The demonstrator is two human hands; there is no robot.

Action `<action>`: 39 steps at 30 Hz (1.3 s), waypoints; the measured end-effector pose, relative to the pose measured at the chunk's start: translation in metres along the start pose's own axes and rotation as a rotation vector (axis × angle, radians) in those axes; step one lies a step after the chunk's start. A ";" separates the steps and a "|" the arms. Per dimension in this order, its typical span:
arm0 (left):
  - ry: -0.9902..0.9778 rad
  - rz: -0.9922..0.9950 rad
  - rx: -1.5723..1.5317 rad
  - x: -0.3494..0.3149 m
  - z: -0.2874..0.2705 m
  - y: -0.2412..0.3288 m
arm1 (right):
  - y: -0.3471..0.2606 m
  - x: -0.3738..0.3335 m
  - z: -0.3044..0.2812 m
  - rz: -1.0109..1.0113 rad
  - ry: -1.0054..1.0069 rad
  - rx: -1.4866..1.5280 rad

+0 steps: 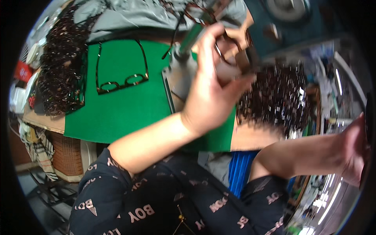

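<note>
My left hand is raised over the mat with its thumb and fingers closed around a dark brown eyeglass frame, whose rim shows between them. Motion blurs the frame, and the hand covers part of it. At the far right rim of the picture my right hand is lifted, bent at the wrist; its fingers are cut off and cannot be made out. On the green mat lies a tortoiseshell eyeglass frame with its temples unfolded. Just behind my left hand stands a grey metal fixture with an upright post.
A tall heap of dark eyeglass frames fills the left side of the table. Another heap sits at the right. Grey plastic sheeting lies along the back, with more dark frames near it. A dark machine surface stands back right.
</note>
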State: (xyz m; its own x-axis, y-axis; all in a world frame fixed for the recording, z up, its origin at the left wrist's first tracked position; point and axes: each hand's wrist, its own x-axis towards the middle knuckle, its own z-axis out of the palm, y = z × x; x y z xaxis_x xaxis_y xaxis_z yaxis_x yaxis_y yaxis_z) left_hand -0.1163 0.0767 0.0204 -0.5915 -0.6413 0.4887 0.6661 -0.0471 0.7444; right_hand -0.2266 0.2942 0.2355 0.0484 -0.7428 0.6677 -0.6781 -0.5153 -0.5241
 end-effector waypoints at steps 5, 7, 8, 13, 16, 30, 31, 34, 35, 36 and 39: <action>-0.029 0.037 -0.228 -0.006 -0.007 0.008 | 0.065 -0.060 0.116 0.391 0.431 -0.341; 0.021 -0.010 0.001 -0.010 -0.023 0.031 | 0.095 -0.102 0.157 0.724 0.178 -0.475; 0.032 -0.041 0.099 -0.011 -0.030 0.041 | 0.102 -0.134 0.184 1.113 0.252 -0.174; 0.014 -0.205 -0.023 -0.028 -0.059 0.056 | 0.129 -0.179 0.217 1.052 0.262 -0.408; 0.026 -0.232 -0.106 -0.037 -0.066 0.058 | 0.136 -0.177 0.215 0.971 0.125 -0.526; -0.965 -0.491 -0.855 -0.033 -0.093 0.045 | 0.121 -0.193 0.211 0.980 0.172 -0.370; -0.920 -0.549 -0.789 -0.037 -0.097 0.054 | 0.126 -0.192 0.213 0.956 0.143 -0.363; -0.617 -0.876 -0.609 -0.051 -0.091 0.078 | 0.127 -0.187 0.211 0.940 0.073 -0.413; -0.728 -0.839 -0.466 -0.042 -0.090 0.078 | 0.128 -0.184 0.211 0.937 0.044 -0.435; -0.658 -0.881 -0.419 -0.046 -0.088 0.083 | 0.127 -0.182 0.210 0.914 0.015 -0.446; -0.773 -0.723 -0.401 -0.058 -0.089 0.073 | 0.126 -0.181 0.207 0.877 -0.025 -0.446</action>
State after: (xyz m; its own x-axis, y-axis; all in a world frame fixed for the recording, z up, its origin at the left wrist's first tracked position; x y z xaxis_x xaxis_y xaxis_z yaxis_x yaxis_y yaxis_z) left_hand 0.0075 0.0419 0.0058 -0.9265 0.2752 0.2567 0.0691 -0.5460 0.8349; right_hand -0.1684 0.2753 -0.0610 -0.5917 -0.7967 0.1232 -0.6956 0.4274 -0.5775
